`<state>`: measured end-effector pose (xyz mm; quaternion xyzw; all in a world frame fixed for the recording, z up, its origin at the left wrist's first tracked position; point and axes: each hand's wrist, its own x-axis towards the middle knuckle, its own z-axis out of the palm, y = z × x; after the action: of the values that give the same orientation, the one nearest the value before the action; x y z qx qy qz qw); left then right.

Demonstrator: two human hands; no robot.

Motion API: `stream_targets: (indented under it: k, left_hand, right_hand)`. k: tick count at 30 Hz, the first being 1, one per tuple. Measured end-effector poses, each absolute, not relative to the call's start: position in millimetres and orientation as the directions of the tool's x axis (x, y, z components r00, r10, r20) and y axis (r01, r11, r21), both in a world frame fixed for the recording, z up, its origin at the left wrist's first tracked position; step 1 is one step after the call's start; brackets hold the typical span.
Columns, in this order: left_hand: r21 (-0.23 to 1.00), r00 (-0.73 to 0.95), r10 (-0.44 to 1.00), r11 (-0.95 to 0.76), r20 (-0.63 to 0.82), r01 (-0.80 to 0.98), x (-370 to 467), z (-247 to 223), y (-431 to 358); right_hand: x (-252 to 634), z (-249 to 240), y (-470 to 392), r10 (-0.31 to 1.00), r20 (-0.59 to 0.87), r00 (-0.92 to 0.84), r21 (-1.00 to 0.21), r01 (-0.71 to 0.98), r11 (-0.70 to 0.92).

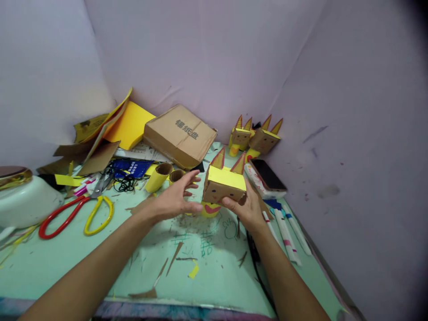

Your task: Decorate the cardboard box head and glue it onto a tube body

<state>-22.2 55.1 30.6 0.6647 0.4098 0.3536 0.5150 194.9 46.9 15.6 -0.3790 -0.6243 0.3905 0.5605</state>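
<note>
The cardboard cat figure (224, 183) is held in the right hand (245, 206) above a marked green tabletop (214, 281); left of it, the left hand (179, 196) is spread, empty. Behind it, pale walls (207, 58) are seen.

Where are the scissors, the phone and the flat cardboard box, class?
Scissors (100, 187): head view, base of the blades.
Phone (269, 175): head view, dark screen.
Flat cardboard box (172, 136): head view, top face.

The left hand (179, 196) and the right hand (247, 207) are bare. Both arms (100, 267) are bare too, thin near the hands and fatter farther back.
</note>
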Motion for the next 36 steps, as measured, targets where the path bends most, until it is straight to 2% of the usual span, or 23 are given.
stream_targets:
  k: [4,8,13,17,19,22,25,27,31,36]
  left_hand:
    - [0.978,0.303,0.939,-0.195,0.164,0.073,-4,32,50]
    - [0.985,0.253,0.953,-0.172,0.167,0.0,10,28,50]
    - [0.976,0.213,0.96,-0.151,0.183,-0.16,10,26,56]
    - [0.928,0.072,0.972,-0.192,0.226,-0.319,6,27,58]
    - [0.899,-0.026,0.966,-0.248,0.256,-0.36,5,27,58]
    - [0.871,-0.095,0.953,-0.303,0.289,-0.386,7,28,54]
    - [0.871,-0.068,0.949,-0.309,0.307,-0.383,9,26,49]
    - [0.874,-0.056,0.947,-0.313,0.315,-0.372,10,25,48]
    - [0.882,-0.066,0.948,-0.314,0.311,-0.351,8,23,49]
    - [0.903,-0.022,0.955,-0.288,0.297,-0.318,6,21,49]
  right_hand:
    - [193,16,46,0.912,0.401,-0.085,-0.915,0.015,0.404]
    - [192,17,45,0.924,0.371,-0.097,-0.928,0.005,0.373]
    - [202,14,50,0.926,0.284,-0.247,-0.959,-0.052,0.28]
    - [204,4,55,0.925,0.179,-0.334,-0.984,-0.046,0.174]
    - [196,-1,55,0.944,0.134,-0.3,-0.991,-0.028,0.132]
    - [177,-8,49,0.987,0.092,-0.131,-0.993,0.066,0.102]
    - [160,-11,41,0.987,0.136,0.085,-0.952,0.286,0.106]
    - [153,-11,37,0.967,0.199,0.159,-0.913,0.39,0.123]
    - [149,-12,35,0.951,0.263,0.163,-0.893,0.415,0.175]
    - [153,-14,36,0.969,0.233,0.077,-0.924,0.328,0.196]
